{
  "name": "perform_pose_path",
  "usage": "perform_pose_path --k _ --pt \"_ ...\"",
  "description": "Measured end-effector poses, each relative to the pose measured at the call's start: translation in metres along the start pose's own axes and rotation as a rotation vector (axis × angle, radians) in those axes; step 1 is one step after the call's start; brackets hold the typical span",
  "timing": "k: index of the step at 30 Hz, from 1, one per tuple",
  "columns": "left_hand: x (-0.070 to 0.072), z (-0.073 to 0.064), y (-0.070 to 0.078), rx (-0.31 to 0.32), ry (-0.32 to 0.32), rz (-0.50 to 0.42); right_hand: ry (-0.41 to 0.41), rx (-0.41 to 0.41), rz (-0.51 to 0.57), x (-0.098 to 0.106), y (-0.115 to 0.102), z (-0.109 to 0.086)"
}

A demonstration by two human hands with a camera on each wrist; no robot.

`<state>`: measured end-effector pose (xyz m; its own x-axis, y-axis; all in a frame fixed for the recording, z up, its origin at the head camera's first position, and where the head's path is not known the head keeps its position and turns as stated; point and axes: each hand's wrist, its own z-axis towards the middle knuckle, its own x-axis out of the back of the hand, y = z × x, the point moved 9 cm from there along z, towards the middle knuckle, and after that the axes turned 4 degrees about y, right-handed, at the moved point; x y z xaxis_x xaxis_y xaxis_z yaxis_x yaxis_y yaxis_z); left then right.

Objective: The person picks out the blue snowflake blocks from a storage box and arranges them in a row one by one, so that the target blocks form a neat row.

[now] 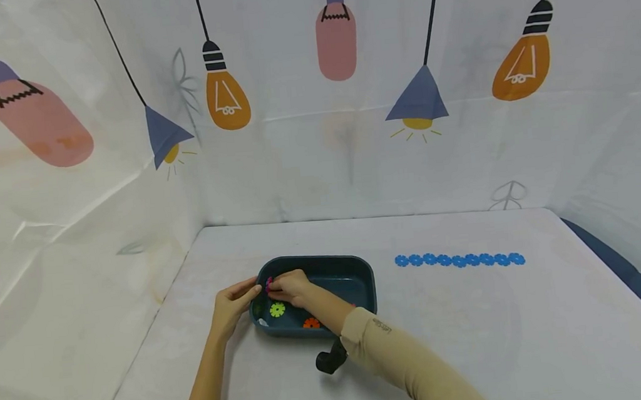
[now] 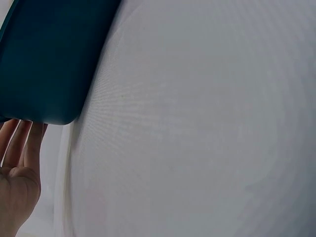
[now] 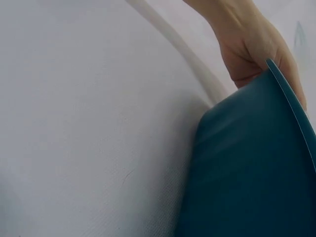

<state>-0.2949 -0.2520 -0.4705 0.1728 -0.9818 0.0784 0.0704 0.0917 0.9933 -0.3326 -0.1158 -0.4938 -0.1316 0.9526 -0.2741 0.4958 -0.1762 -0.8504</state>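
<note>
A dark teal tray (image 1: 355, 285) stands on the table, holding a few flower-shaped pieces. My left hand (image 1: 231, 306) grips its left end, thumb at the rim; in the left wrist view, the left hand's fingers (image 2: 32, 148) lie along the outer wall. Reaching in over the near side, my right hand (image 1: 292, 288) pinches a pink flower-shaped piece (image 1: 268, 283) by the left wall. Below that hand lie a lime-green flower piece (image 1: 277, 309) and an orange one (image 1: 311, 322). The right wrist view shows mostly the tray's outside (image 3: 247, 163), its inside hidden.
Right of the tray, a row of joined blue flower pieces (image 1: 458, 261) lies across the white table (image 1: 478, 338). A pale sheet printed with lamps (image 1: 345, 160) hangs behind and to the left. Dark wrist mounts (image 1: 331, 357) sit below the forearms.
</note>
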Motion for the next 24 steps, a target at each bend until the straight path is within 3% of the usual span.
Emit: perform_pose_path --k 8,15,24 --pt "-0.001 -0.002 0.002 -0.003 -0.012 -0.015 0.014 0.009 -0.039 -0.002 -0.001 0.007" --pt "0.002 -0.001 -0.003 0.009 0.005 0.009 -0.019 0.004 -0.083 0.000 -0.001 0.009" --pt "0.002 0.000 -0.002 0.005 0.009 0.013 -0.089 0.055 -0.094 0.013 -0.014 0.007"
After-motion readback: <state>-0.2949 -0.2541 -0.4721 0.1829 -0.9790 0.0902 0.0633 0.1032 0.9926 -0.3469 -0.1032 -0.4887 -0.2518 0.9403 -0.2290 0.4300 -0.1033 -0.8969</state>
